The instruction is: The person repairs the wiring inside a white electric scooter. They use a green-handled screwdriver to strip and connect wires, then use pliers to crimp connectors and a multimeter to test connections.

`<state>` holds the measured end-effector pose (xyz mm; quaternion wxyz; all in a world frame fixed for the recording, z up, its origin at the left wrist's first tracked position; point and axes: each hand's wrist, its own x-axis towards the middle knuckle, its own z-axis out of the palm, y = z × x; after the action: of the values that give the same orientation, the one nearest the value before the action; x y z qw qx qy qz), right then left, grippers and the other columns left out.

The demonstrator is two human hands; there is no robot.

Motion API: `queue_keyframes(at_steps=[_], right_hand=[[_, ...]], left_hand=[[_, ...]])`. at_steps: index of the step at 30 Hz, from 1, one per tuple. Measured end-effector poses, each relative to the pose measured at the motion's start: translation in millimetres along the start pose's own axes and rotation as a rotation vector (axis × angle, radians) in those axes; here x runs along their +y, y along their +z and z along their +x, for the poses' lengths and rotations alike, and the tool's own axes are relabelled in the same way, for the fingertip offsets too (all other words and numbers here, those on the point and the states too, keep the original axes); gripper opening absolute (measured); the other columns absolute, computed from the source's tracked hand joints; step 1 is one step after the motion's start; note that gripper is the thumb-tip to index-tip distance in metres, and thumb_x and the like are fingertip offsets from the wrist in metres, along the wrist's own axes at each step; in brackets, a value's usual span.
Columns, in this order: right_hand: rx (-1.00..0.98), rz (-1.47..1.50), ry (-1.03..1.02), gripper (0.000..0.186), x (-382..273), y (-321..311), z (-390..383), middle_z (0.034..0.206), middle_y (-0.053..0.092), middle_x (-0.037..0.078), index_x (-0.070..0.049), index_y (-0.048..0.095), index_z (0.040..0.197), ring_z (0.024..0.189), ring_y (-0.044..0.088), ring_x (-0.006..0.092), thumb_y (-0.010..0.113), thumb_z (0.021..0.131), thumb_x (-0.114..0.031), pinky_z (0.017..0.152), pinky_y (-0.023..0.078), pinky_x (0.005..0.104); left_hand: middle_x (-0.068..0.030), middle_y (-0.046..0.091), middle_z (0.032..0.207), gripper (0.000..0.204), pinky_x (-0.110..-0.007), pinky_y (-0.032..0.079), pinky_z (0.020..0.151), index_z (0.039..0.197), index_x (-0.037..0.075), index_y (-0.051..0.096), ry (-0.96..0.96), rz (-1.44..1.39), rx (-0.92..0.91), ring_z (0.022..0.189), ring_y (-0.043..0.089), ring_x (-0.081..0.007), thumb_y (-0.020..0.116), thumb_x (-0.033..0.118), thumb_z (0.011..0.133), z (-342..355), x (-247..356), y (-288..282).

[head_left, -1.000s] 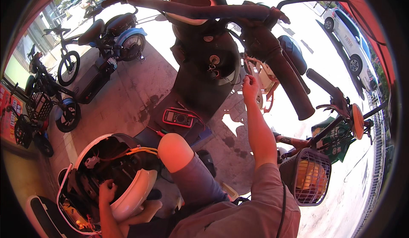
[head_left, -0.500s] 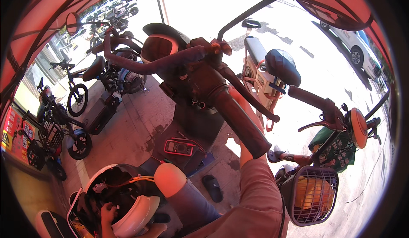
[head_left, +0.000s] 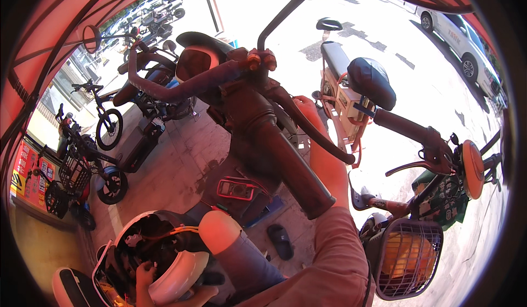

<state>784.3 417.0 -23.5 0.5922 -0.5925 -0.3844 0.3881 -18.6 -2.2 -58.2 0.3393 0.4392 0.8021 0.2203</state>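
Since half a second earlier, the right hand (head_left: 305, 107) had come out farther on the far side of the brake lever (head_left: 320, 137), and the handlebar grip (head_left: 292, 164) had shifted slightly down and left in view. The right fingers were curled in; the lever screened part of the hand, so whether they pinched anything could not be told. The left hand (head_left: 145, 274) was inside the open white shell (head_left: 181, 278), beyond the near-left edge of the dark footboard (head_left: 253, 211), its fingers bent, again with no telling whether they gripped something small. The shell looked like stiff, light plastic, smooth enough to slip and likely to crack if forced; its rim seemed the soundest hold. The orange wires (head_left: 184, 229) over its edge looked soft, best taken by their ends. The lever, past the footboard's right edge in view, was probably firm and springy, easiest to work near its tip. A red-cased meter (head_left: 236, 189) lay toward the footboard's near edge.
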Motion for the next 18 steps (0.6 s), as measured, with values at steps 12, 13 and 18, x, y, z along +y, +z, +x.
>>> queue_keyframes(at_steps=[12, 13, 18], right_hand=[[-0.071, -0.066, 0.07, 0.03, -37.6, 10.2, 14.7, 0.078, 0.066, 0.007, -0.005, 0.069, 0.116, 0.063, 0.059, 0.013, 0.064, 0.092, -0.022, 0.054, 0.047, 0.0294], [-0.126, -0.08, 0.096, 0.03, -38.2, 12.7, 19.0, 0.082, 0.066, 0.007, -0.006, 0.068, 0.117, 0.065, 0.059, 0.0132, 0.064, 0.093, -0.024, 0.055, 0.048, 0.0289], [-0.172, -0.258, 0.008, 0.042, -36.9, 37.9, 44.5, 0.083, 0.07, 0.011, -0.001, 0.067, 0.12, 0.066, 0.064, 0.018, 0.067, 0.088, -0.029, 0.06, 0.051, 0.0335]], left_hand=[[-0.0156, 0.076, 0.101, 0.038, -0.034, 0.054, 0.088, 0.109, -0.006, 0.072, 0.16, 0.229, 0.033, 0.094, 0.071, -0.0219, 0.074, 0.014, 0.077, -5.3, 15.4, -0.1], [-0.0155, 0.076, 0.101, 0.038, -0.034, 0.054, 0.087, 0.109, -0.006, 0.073, 0.153, 0.23, 0.028, 0.094, 0.071, -0.0219, 0.074, 0.014, 0.077, -5.7, 12.3, 0.2], [-0.016, 0.074, 0.087, 0.033, -0.034, 0.056, 0.072, 0.101, -0.007, 0.071, 0.143, 0.244, 0.052, 0.077, 0.071, -0.0212, 0.073, 0.011, 0.074, -10.5, 14.1, 2.8]])
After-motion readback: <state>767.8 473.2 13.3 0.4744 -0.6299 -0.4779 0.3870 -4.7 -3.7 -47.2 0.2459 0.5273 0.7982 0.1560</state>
